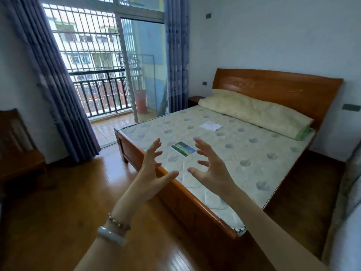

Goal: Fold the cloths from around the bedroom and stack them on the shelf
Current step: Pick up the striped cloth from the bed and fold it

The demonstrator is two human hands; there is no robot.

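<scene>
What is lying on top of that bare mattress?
On the mattress lie a long cream bolster by the headboard, a white paper and a green-blue card. Whatever lies beneath the bolster is hidden.

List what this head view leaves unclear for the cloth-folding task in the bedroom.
- Shelf: none in the head view.
- Grey fabric: cut off by the right edge, so its kind is unknown.
- White sheet on the mattress: too small to tell paper from cloth.
- Dark furniture: cut by the left edge and in shadow.
- Both hands, left and right, are open and empty.
</scene>
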